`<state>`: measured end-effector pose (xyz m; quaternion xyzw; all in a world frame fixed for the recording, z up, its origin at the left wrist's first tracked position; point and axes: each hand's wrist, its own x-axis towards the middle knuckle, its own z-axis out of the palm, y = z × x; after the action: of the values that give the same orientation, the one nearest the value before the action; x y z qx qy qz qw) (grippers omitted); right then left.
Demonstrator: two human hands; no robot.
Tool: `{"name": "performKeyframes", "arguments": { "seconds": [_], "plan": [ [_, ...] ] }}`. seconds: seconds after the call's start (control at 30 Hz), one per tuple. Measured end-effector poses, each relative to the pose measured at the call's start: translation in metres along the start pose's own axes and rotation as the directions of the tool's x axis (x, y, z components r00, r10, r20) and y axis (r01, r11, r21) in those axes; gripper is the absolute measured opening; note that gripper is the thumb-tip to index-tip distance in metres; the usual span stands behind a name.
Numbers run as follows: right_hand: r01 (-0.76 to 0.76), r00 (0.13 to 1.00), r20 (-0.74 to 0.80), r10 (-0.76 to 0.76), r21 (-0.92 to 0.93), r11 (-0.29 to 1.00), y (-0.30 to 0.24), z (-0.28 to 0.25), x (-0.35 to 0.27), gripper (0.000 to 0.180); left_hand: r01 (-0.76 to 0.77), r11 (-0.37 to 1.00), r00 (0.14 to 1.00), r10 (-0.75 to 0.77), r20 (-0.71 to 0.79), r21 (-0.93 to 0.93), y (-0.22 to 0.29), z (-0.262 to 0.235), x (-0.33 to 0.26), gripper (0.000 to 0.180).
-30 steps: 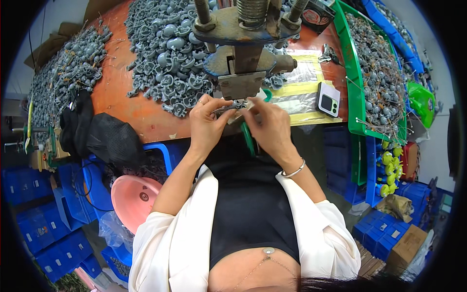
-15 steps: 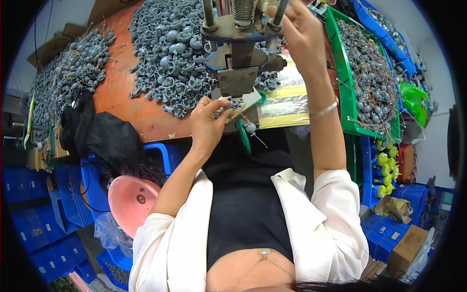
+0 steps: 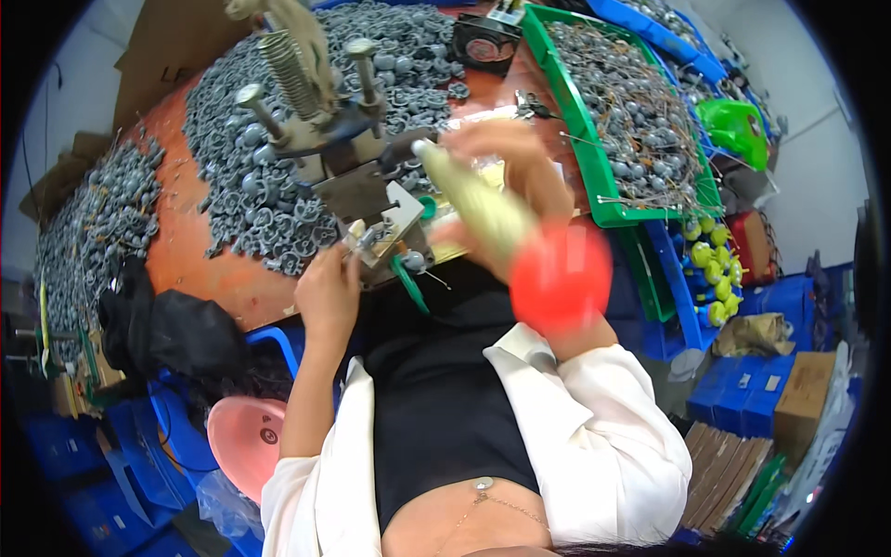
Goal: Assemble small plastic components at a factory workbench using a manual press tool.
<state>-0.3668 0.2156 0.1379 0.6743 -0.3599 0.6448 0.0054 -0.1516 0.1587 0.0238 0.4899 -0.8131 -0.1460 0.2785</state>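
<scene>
While my left hand [image 3: 327, 295] pinches a small part at the near edge of the metal press [image 3: 357, 186], my right hand [image 3: 506, 172] is blurred, gripping the press lever [image 3: 473, 204] with its red ball knob [image 3: 560, 278]. Grey parts [image 3: 232, 176] heap far-left on the table [image 3: 190, 269]; green tray [image 3: 594, 176] sits right.

Reddish-brown worktable [image 3: 200, 269] heaped with grey metal parts [image 3: 251, 200]; green bin [image 3: 594, 176] on its right side holds more of them. Blue crates [image 3: 56, 464] stack on the floor at left, more blue crates [image 3: 752, 399] and a cardboard box [image 3: 803, 390] at right. Pink stool [image 3: 243, 441] sits below the table edge; pale wall [image 3: 817, 186] at far right.
</scene>
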Motion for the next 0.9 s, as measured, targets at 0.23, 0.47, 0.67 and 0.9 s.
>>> {"name": "performKeyframes", "arguments": {
  "seconds": [0.23,0.47,0.67,0.9],
  "plan": [
    [-0.565,0.794,-0.145,0.59,0.183,0.805,0.044,-0.016,-0.027,0.01,0.616,0.478,0.666,0.109,0.738,-0.626,0.028,-0.062,-0.03,0.024],
    [-0.759,0.636,-0.244,0.732,-0.025,0.651,0.07,-0.094,-0.063,0.012,0.071,0.141,0.862,-0.507,-0.01,-0.987,-0.097,-0.155,0.071,0.032],
    [-0.685,0.681,-0.305,0.665,-0.587,0.432,0.155,-0.183,-0.049,0.028,-0.286,0.405,0.509,-0.704,-0.495,-0.869,-0.182,-0.233,0.102,0.05],
    [-0.347,0.632,-0.25,0.734,-0.938,-0.021,0.229,-0.216,-0.024,0.027,0.148,0.743,0.87,-0.412,-0.272,-0.652,-0.133,-0.091,0.036,0.025]
  ]
}}
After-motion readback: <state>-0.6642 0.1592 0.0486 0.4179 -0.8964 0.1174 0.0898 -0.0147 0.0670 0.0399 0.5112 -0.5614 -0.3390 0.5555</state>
